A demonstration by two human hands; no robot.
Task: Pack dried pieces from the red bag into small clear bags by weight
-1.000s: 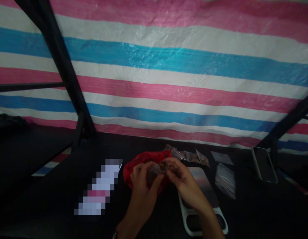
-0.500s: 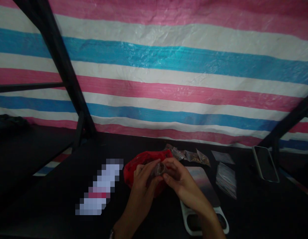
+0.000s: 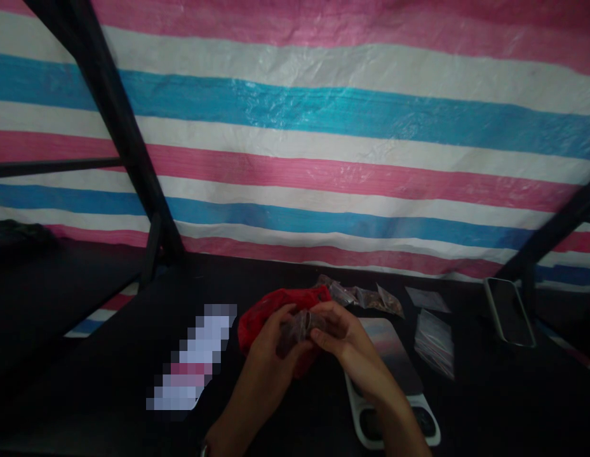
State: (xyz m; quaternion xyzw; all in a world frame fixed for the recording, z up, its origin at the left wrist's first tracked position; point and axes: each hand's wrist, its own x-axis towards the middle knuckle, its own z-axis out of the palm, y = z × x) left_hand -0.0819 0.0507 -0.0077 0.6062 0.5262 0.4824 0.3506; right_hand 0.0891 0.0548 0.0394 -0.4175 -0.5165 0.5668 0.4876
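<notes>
My left hand (image 3: 268,355) and my right hand (image 3: 345,346) meet over a red plastic bag (image 3: 268,311) on the dark table. Both pinch a small clear bag (image 3: 299,327) with brown bits inside, fingers closed on its top edge. A white digital scale (image 3: 394,387) lies just under my right wrist. Several small filled clear bags (image 3: 366,297) lie behind the scale.
A stack of clear bags (image 3: 432,346) and one flat bag (image 3: 425,299) lie right of the scale. A phone (image 3: 509,311) rests at the far right. A pixelated strip (image 3: 194,358) lies to the left. A striped tarp (image 3: 323,127) and black frame bars (image 3: 113,127) stand behind.
Both hands have shifted slightly left and down with the small bag; the fingers have closed more tightly along its top.
</notes>
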